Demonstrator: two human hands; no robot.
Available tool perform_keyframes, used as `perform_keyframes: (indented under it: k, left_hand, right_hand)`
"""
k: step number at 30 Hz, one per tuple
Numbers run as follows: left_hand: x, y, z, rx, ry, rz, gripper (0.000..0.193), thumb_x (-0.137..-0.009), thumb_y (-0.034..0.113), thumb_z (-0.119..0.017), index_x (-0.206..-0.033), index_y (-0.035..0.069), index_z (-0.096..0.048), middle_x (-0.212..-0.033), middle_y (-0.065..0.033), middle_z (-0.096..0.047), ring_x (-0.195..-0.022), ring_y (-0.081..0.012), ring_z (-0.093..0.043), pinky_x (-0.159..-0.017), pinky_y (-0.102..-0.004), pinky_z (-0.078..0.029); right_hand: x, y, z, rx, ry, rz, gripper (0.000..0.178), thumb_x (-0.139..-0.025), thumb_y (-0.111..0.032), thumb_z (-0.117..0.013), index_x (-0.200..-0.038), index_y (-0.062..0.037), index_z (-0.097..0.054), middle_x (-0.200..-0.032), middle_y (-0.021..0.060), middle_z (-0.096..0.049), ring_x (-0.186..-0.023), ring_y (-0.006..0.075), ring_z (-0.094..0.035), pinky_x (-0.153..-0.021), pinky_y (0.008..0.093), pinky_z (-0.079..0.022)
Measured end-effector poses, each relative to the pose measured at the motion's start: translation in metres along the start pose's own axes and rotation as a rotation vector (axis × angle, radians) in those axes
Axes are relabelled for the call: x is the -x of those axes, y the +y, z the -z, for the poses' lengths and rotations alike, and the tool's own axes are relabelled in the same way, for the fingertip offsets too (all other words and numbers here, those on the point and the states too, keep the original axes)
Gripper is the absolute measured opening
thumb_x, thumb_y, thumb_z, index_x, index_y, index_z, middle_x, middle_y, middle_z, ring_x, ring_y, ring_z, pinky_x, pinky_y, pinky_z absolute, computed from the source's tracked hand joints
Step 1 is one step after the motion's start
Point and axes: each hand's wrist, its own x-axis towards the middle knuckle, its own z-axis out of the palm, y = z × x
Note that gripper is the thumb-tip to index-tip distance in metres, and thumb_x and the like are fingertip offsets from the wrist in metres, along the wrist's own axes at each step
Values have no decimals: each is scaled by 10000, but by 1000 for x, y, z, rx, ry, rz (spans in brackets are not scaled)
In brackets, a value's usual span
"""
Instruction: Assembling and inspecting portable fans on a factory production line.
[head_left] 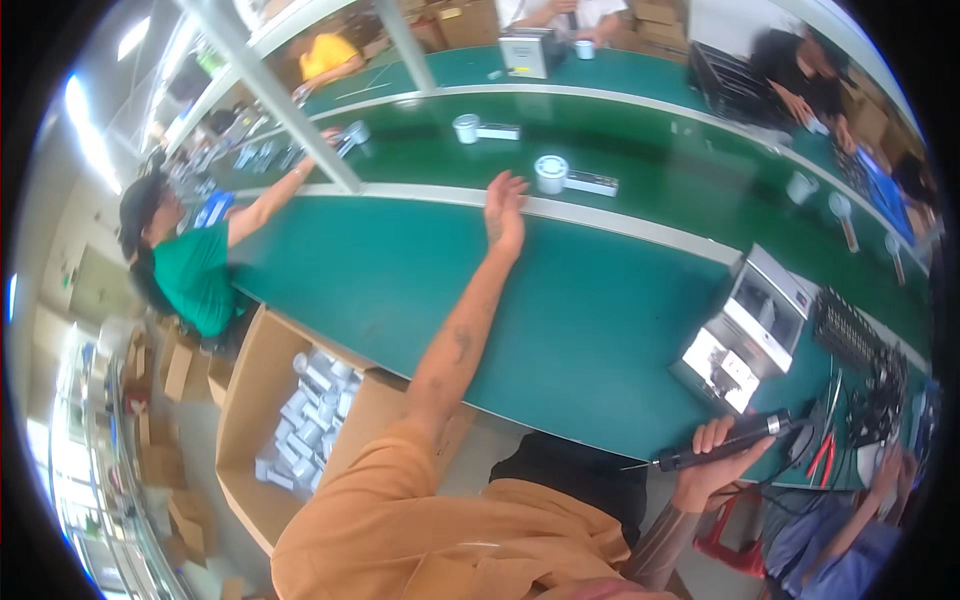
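- Left hand (507,210), nearer: fingers loosely uncurled, seemingly empty.
- White-and-grey device (580,181): its two o'clock, long axis roughly nine-to-three.
- Right hand (722,468): gripping black screwdriver (750,437).

Carton (243,420) of parts (308,418) left, screwdriver (728,442) right

Black screwdriver (752,433): one. Wearer's bare hands (507,205): two.

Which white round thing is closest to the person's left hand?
The white round thing just right of the left hand; the similar one to the hand's left sits farther away.
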Motion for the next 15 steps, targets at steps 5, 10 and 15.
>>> perform_keyframes:
  k: [5,10,15]
  left_hand:
    - [33,17,3,-548,-179,-348,462,-935,110,-610,-1363,-8,-484,-1249,-184,-589,-1169,-305,-562,-991,-389,-462]
    - [52,41,-9,-801,-373,-509,545,-825,91,-743,-1333,41,-553,-1059,-89,-697,-1014,-307,-600,-930,-411,-461]
    - [47,36,5,-836,-421,-375,517,-820,86,-742,-1308,48,-577,-933,-62,-707,-950,-293,-607,-888,-418,-466]
  right_hand:
    - [0,0,-8,-13,8,-14,556,-1026,-596,-334,-1225,-96,-476,-632,13,-384,-464,101,-341,-413,243,-310]
    - [12,-7,-5,-11,56,-5,577,-1020,-611,-331,-1226,-93,-480,-623,20,-388,-458,113,-346,-413,251,-310]
    - [14,1,-2,-28,-4,-43,583,-1011,-625,-340,-1225,-103,-486,-619,22,-381,-460,118,-355,-407,254,-300]
